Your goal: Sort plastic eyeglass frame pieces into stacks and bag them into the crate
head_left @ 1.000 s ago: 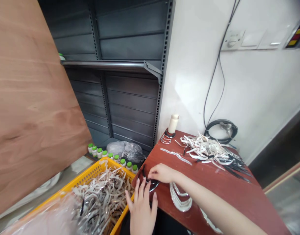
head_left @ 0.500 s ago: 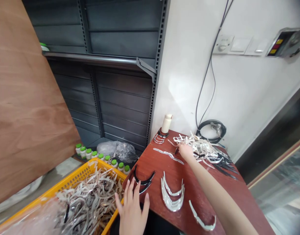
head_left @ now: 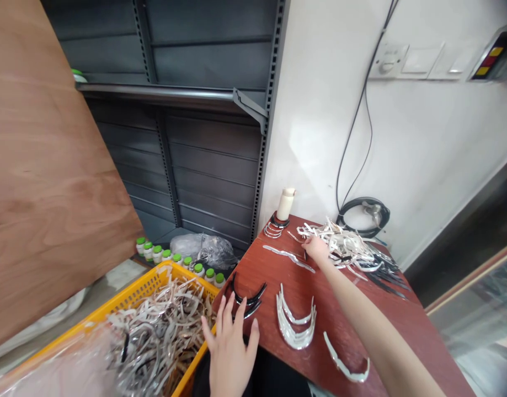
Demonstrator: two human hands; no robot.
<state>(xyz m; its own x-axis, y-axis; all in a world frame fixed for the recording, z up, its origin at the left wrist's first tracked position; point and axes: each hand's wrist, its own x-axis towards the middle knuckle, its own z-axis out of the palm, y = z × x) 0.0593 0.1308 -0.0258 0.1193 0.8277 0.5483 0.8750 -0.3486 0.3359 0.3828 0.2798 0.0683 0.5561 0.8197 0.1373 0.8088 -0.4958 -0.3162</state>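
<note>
- Red counter (head_left: 385,322) crowded and sloping toward the near edge in this view: likely enough to send a loose strip off the side if nudged.
- Yellow crate (head_left: 131,298) of tangled strips just beside the counter's left edge, heaped to the rim: could spill or snag a sleeve.
- Loose pile of white curved strips (head_left: 348,245) at the far end, right hand (head_left: 317,249) on its near edge, fingers curled into it; whether a strip is actually pinched, cannot tell. Tangled, so pulling one probably drags others along.
- Left hand (head_left: 230,353) released, flat, fingers spread at the counter's near corner, fingertips touching the black strips (head_left: 247,298): could knock them off.
- Nested white stack (head_left: 295,325) and single white strip (head_left: 344,366) beneath the reaching forearm: easily swept.
</note>
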